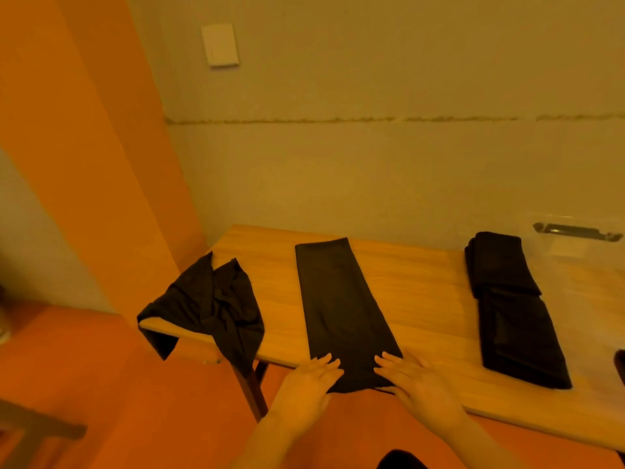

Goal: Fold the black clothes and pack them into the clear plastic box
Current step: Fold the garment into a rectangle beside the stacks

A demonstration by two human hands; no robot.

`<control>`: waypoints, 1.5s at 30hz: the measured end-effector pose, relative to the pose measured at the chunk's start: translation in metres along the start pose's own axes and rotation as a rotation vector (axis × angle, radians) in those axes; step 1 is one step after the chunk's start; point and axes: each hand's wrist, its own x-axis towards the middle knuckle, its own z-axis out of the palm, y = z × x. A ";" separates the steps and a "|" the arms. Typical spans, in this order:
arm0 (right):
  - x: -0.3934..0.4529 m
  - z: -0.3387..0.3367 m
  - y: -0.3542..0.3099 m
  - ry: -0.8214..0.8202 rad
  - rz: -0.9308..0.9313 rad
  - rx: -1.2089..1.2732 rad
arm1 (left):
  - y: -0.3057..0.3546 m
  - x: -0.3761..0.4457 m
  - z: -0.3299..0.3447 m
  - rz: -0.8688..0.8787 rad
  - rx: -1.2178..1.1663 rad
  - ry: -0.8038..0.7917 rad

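Head view, long flat folded black garment (pixel 341 309), left hand (pixel 313 380), right hand (pixel 416 380) pressing flat-fingered

Both hands flat, left (pixel 311 379), right (pixel 414 377), fingers straight.

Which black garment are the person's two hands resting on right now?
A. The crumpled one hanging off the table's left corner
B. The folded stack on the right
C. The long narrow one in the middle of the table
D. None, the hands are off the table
C: the left hand and the right hand lie flat with straight fingers on the near end of the long narrow garment in the middle of the table.
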 end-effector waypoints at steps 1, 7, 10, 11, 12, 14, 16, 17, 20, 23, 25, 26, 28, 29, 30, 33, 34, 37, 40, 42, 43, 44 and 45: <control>-0.002 -0.002 0.000 0.013 0.008 0.043 | 0.000 -0.003 -0.002 -0.006 -0.039 0.005; -0.002 -0.027 0.003 0.034 0.208 0.479 | 0.010 -0.015 -0.023 -0.171 -0.456 0.236; 0.000 -0.038 0.005 0.007 0.348 0.777 | 0.009 -0.016 -0.030 -0.265 -0.676 0.299; 0.000 -0.041 0.004 0.010 0.381 0.851 | 0.009 -0.017 -0.030 -0.280 -0.720 0.296; 0.002 -0.041 0.003 0.034 0.398 0.899 | 0.008 -0.019 -0.029 -0.289 -0.765 0.288; 0.005 -0.047 -0.002 0.101 0.434 0.945 | 0.008 -0.022 -0.031 -0.290 -0.844 0.319; 0.010 -0.060 -0.009 0.153 0.430 1.019 | 0.006 -0.022 -0.040 -0.285 -0.948 0.367; 0.013 -0.068 -0.011 0.160 0.420 1.069 | 0.003 -0.018 -0.046 -0.273 -0.986 0.394; 0.030 -0.091 -0.007 0.175 0.387 1.144 | -0.008 0.000 -0.068 -0.245 -1.025 0.429; 0.058 -0.111 0.004 0.182 0.380 1.175 | -0.024 0.030 -0.089 -0.254 -1.061 0.404; 0.085 -0.114 0.013 0.160 0.394 1.160 | -0.038 0.056 -0.096 -0.292 -1.097 0.396; 0.101 -0.112 0.019 0.146 0.414 1.125 | -0.046 0.069 -0.097 -0.317 -1.105 0.393; 0.133 -0.100 0.031 0.102 0.484 1.041 | -0.062 0.092 -0.095 -0.387 -1.122 0.395; 0.148 -0.093 0.036 0.080 0.510 1.008 | -0.070 0.102 -0.093 -0.426 -1.127 0.400; 0.163 -0.088 0.040 0.063 0.529 0.979 | -0.077 0.113 -0.090 -0.470 -1.126 0.399; 0.202 -0.072 0.048 0.019 0.566 0.880 | -0.098 0.142 -0.077 -0.576 -1.095 0.397; 0.213 -0.065 0.050 -0.002 0.572 0.860 | -0.104 0.151 -0.072 -0.606 -1.084 0.398; 0.234 -0.044 0.055 -0.019 0.607 0.881 | -0.118 0.171 -0.054 -0.690 -1.114 0.431; 0.237 -0.030 0.063 0.039 0.685 1.083 | -0.128 0.178 -0.044 -0.798 -1.088 0.455; 0.233 -0.024 0.068 0.035 0.684 1.249 | -0.133 0.181 -0.039 -0.799 -1.118 0.440; 0.230 -0.023 0.069 0.018 0.665 1.274 | -0.134 0.181 -0.038 -0.784 -1.159 0.423; 0.228 -0.021 0.069 0.023 0.655 1.255 | -0.133 0.180 -0.038 -0.770 -1.189 0.403; 0.227 -0.019 0.068 0.065 0.662 1.219 | -0.132 0.179 -0.038 -0.758 -1.208 0.411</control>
